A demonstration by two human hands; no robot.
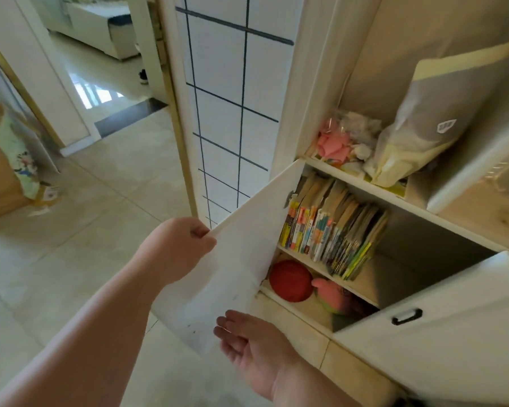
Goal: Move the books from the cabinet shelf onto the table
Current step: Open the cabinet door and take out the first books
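The white cabinet [423, 201] is standing with its left door [232, 259] swung out. The left hand [180, 248] is pinching that door's top corner between thumb and curled fingers. The row of books [335, 230] is leaning upright on the middle shelf, up and to the right of the right hand [247, 345], which is hovering palm-up, fingers loosely spread, and looks nearer. A red ball [290, 280] and plush toy [335, 295] are lying on the shelf below.

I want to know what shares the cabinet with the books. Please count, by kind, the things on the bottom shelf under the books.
Red ball: 1
Pink and green plush toy: 1
Total: 2 in view; the open cabinet door may hide more.
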